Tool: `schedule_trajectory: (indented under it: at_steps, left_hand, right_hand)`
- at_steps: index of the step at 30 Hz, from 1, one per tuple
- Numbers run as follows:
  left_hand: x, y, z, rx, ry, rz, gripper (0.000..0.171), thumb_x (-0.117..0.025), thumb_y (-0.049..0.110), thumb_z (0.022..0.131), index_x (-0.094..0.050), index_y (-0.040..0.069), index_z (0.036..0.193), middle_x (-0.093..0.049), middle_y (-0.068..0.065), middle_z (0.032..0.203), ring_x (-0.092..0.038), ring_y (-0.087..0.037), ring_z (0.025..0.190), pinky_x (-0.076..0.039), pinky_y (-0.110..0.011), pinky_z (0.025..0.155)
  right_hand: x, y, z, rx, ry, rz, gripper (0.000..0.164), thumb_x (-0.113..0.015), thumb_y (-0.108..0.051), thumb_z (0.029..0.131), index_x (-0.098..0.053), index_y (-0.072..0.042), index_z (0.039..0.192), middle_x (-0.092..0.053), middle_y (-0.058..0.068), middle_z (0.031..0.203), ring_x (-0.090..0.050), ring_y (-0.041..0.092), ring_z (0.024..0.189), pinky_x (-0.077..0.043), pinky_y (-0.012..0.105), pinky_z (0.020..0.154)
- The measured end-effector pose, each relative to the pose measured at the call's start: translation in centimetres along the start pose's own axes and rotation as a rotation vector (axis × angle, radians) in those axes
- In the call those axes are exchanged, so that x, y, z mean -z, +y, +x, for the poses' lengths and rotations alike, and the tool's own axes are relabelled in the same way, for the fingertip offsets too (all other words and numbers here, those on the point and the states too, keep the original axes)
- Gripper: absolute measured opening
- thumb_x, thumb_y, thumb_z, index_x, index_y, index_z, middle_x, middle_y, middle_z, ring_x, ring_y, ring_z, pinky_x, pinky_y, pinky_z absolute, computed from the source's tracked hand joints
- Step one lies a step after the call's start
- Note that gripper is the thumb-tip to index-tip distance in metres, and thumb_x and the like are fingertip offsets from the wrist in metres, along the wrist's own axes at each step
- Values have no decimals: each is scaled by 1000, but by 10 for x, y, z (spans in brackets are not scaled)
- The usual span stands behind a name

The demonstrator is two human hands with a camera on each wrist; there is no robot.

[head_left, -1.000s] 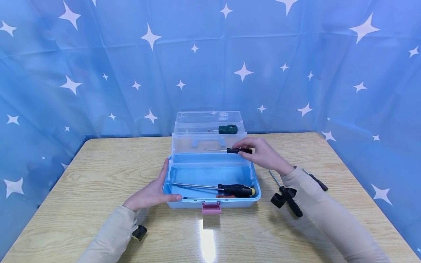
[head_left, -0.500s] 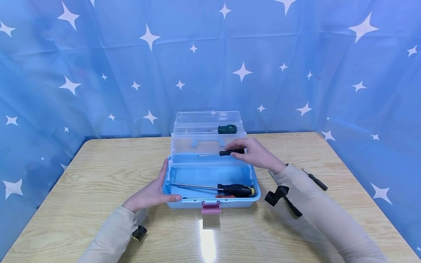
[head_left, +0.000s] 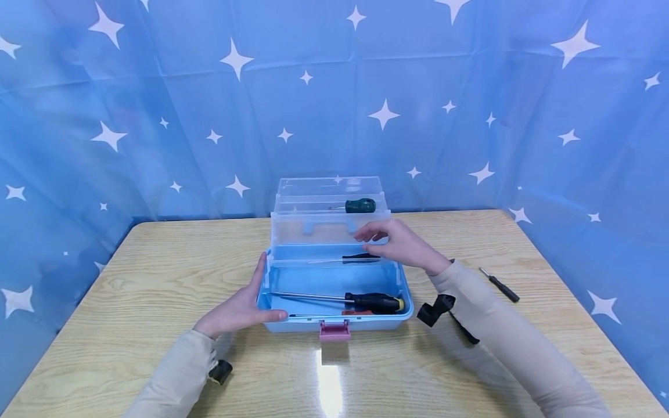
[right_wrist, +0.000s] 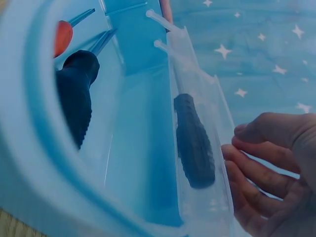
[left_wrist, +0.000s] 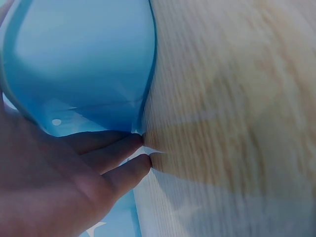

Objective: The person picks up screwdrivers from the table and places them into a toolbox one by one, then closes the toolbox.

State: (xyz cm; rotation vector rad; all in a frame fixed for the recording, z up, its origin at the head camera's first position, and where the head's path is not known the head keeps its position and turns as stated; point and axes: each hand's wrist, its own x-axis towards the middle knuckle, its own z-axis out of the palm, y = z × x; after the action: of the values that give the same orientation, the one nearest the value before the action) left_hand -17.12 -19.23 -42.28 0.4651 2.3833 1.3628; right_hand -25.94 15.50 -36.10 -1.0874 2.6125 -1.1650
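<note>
A light-blue toolbox (head_left: 308, 326) stands open, its clear trays (head_left: 292, 231) raised at the back. My left hand (head_left: 237, 309) rests against its left end, thumb on the front rim; in the left wrist view its straight fingers (left_wrist: 118, 150) touch the blue wall. A slim black-handled screwdriver (head_left: 360, 259) lies in the lower tray. Just above it hovers my right hand (head_left: 399, 242), fingers loosely bent and holding nothing; the right wrist view shows the screwdriver's handle (right_wrist: 195, 148) inside the tray, apart from the fingers. The upper tray bears a green-handled screwdriver (head_left: 360, 205).
In the box's base lie a large black-and-yellow screwdriver (head_left: 373, 302) and a red-handled one (head_left: 357, 313). On the table (head_left: 183, 261), to the right, are a small black screwdriver (head_left: 504, 288) and another black handle (head_left: 465, 332), partly under the right sleeve. A starry blue curtain (head_left: 334, 139) hangs behind.
My right hand has moved left over the lower tray and let go of the slim black screwdriver, which now lies lower, in that tray. The left hand has stayed put.
</note>
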Motion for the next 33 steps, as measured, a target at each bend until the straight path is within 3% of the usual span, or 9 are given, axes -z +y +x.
schedule_trajectory:
  at_steps: [7, 23, 33]
  left_hand:
    - [0, 0, -1, -6, 3, 5, 124, -78, 37, 81, 22, 16, 151, -6, -25, 157, -21, -46, 138, -26, -62, 105]
    - [0, -1, 0, -9, -2, -7, 125, -79, 36, 81, 23, 17, 151, -3, -24, 158, -18, -46, 139, -23, -62, 106]
    - [0, -1, -1, -2, 0, -7, 124, -78, 37, 81, 23, 17, 151, -4, -25, 158, -18, -46, 139, -23, -62, 106]
  right_hand:
    - [7, 2, -10, -27, 16, 1, 25, -66, -7, 91, -68, -2, 115, -67, 9, 109, -62, 19, 96, -50, 45, 86]
    - [17, 11, -41, -88, 68, 11, 22, -62, -7, 94, -68, -2, 115, -67, 9, 112, -61, 22, 98, -48, 51, 88]
    - [26, 12, -52, -126, 106, -13, 21, -62, -5, 94, -69, -3, 113, -68, 8, 110, -62, 20, 95, -51, 42, 84]
